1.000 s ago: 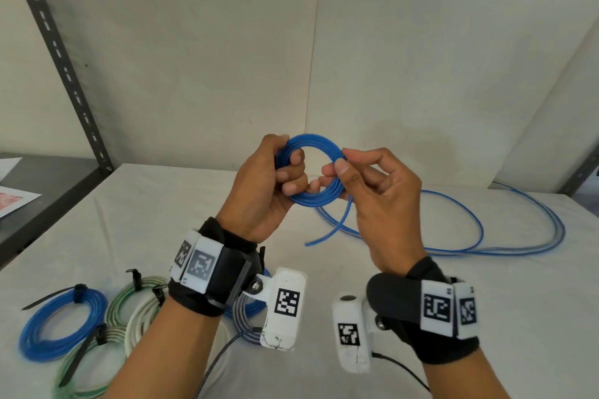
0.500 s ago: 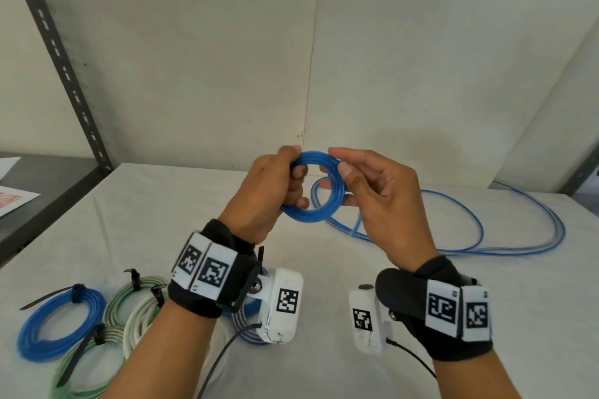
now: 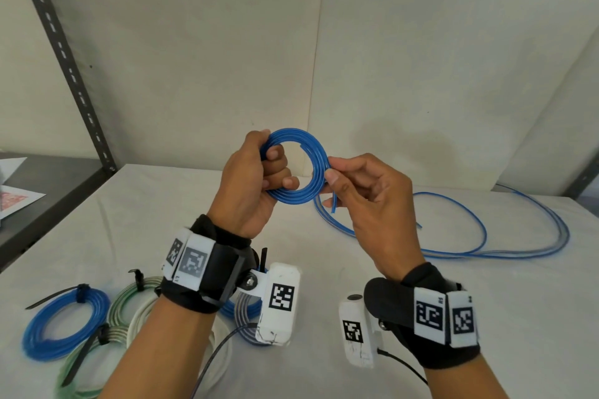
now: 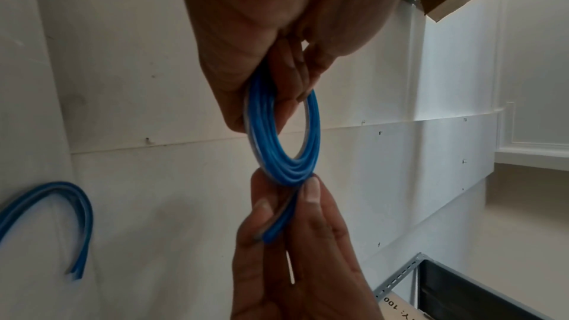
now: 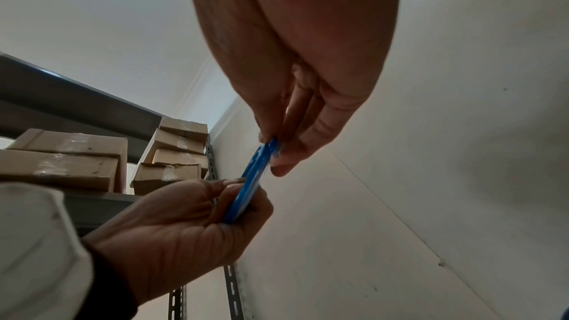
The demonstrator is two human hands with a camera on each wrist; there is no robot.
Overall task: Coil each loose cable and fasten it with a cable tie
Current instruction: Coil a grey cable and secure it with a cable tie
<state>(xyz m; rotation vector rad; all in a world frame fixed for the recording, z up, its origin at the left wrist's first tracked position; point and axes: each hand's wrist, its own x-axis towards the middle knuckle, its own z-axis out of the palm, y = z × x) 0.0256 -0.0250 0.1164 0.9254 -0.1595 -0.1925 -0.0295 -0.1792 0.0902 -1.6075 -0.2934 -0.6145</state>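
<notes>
A blue cable coil [image 3: 308, 165] [image 4: 286, 150] [image 5: 249, 186] of several turns is held upright above the white table [image 3: 162, 223]. My left hand [image 3: 259, 178] [image 4: 270, 77] grips the coil's left side with curled fingers. My right hand [image 3: 343, 175] [image 5: 277, 152] pinches the coil's right side between thumb and forefinger, and the cable's short free end [image 3: 334, 204] [image 4: 277, 225] hangs just below that pinch. No tie shows on this coil.
Loose blue cables [image 3: 486, 236] loop over the table's right half. Tied coils lie at the near left: a blue coil [image 3: 64, 324], green and white coils [image 3: 129, 317], each with a black tie [image 3: 81, 289]. A grey shelf upright [image 3: 68, 61] stands at left.
The trailing length of cable has been wound onto the coil, leaving only a short end. Both hands rose again, and my right hand shifted to pinch the coil's right edge.
</notes>
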